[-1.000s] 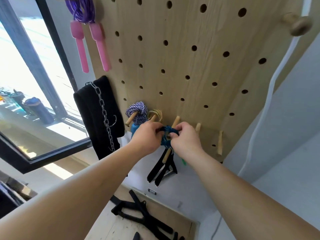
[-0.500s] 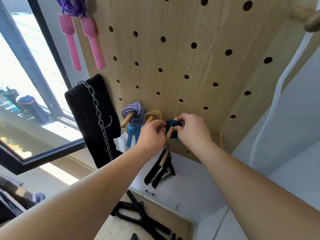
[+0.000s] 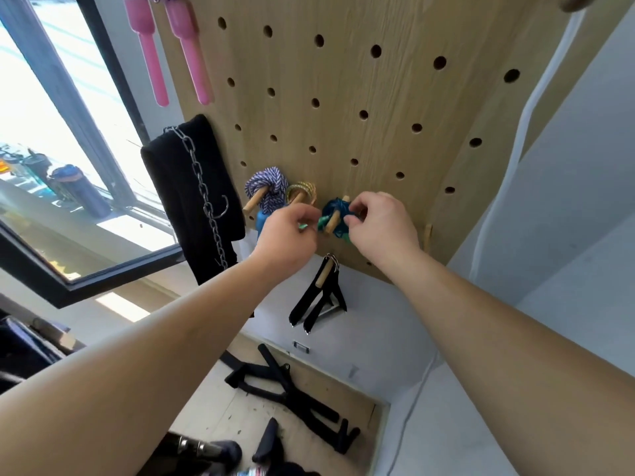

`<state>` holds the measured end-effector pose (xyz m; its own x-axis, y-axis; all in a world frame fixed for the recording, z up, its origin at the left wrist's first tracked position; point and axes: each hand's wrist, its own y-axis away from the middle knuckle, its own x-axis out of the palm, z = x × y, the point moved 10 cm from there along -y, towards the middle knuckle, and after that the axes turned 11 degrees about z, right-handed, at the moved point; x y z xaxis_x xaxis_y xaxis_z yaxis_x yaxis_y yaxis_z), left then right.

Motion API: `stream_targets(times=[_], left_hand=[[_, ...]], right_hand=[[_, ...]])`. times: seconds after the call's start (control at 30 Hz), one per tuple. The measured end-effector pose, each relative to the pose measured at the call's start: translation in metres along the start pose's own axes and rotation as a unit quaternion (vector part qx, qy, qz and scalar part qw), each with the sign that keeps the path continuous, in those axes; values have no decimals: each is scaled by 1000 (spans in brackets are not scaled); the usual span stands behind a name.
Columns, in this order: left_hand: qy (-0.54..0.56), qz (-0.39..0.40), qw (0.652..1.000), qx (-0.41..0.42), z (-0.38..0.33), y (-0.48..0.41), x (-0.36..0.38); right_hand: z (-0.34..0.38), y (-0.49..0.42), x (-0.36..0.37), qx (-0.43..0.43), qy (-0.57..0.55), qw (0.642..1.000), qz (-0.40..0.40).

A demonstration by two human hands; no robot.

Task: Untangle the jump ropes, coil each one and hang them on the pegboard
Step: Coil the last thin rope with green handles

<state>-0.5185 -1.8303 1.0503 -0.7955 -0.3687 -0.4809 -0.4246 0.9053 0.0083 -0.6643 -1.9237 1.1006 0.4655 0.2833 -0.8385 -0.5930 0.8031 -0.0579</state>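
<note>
Blue rope [image 3: 331,209]: coil, earlier held clear, is now sitting on its peg [image 3: 332,224] in the pegboard [image 3: 343,97]. Left hand [image 3: 290,231] is pinching the green tail [image 3: 311,225], right hand [image 3: 381,228] fingers [image 3: 359,202] gripping the coil. Neighbouring ropes [image 3: 266,187] are hanging; task seemingly nearing completion.

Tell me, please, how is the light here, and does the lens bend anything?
Head view: the window at left is overexposed, nearly white; the pegboard is evenly daylit, without hard shadows; the wide lens makes the window frame lean and the board fan out upward; the blue rope pinched by left hand and right hand looks slightly smeared.
</note>
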Motion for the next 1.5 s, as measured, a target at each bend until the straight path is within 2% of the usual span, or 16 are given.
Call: stream_targets(times=[0.13,0.23,0.33,0.43,0.53,0.63,0.83,1.0,1.13,1.27,1.37,1.5], left_hand=[[-2,-17,1000,6,2,33,1],[4,-21,1000,-19,24,72,10],[-11,-15,998,-61,58,127,30],[-15,-2,993,-117,101,194,54],[-25,17,980,-195,145,269,77],[-10,32,966,-256,180,341,100],[50,22,943,-328,235,462,128],[85,-66,922,-373,249,562,116],[114,-131,883,-437,259,653,115],[152,-259,825,-478,254,747,125],[176,-319,779,-511,249,816,145],[233,-421,689,-542,243,913,181]], right_hand=[[-1,36,4,-5,-50,999,12],[-12,75,29,-7,-93,994,51],[-30,117,71,1,-120,986,112],[-46,161,125,9,-135,969,209],[-51,211,180,4,-109,938,328],[-47,259,218,0,-78,911,405],[-16,334,282,-68,16,871,487],[39,406,331,-142,71,824,544],[95,478,368,-272,143,748,588],[129,573,393,-398,240,618,634],[138,654,400,-454,274,530,661],[146,772,414,-527,301,421,674]])
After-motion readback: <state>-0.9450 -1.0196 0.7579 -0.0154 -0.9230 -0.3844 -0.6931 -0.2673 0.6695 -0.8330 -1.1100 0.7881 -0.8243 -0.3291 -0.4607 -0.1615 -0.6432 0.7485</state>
